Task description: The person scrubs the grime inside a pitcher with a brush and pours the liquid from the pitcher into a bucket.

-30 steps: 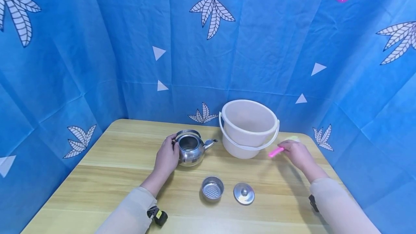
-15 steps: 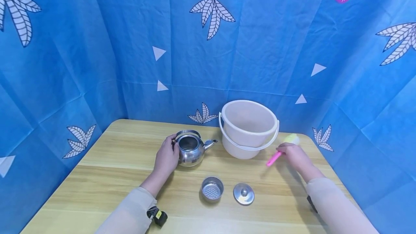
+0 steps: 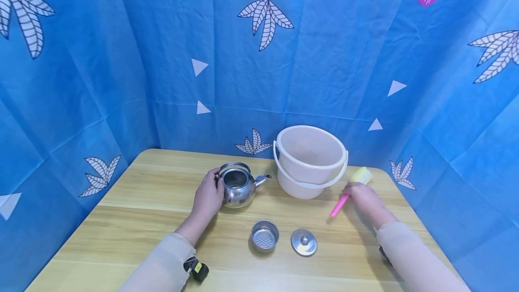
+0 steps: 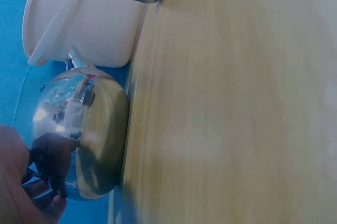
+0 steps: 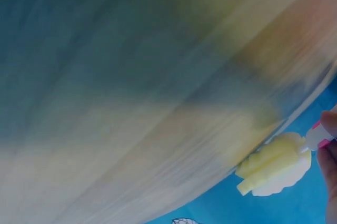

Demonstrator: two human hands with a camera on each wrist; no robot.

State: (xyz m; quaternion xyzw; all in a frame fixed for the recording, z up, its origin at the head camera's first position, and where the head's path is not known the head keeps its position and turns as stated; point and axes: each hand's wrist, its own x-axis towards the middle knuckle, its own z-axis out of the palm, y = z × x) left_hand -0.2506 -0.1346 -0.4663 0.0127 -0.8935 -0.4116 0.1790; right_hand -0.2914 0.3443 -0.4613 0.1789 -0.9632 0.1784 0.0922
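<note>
Closest to you on the surface (image 3: 134,211), between your two hands and nearer than their fingers, sit the metal strainer (image 3: 265,236) and, to its right, the lid (image 3: 304,242). Your left hand (image 3: 209,196) grips the kettle (image 3: 239,196), which stands just right of those fingers, spout pointing away from them. Your right hand (image 3: 365,198) grasps the brush (image 3: 339,206), its yellow head beyond the fingers. Between both hands, slightly farther, stands the white bucket (image 3: 298,171).
</note>
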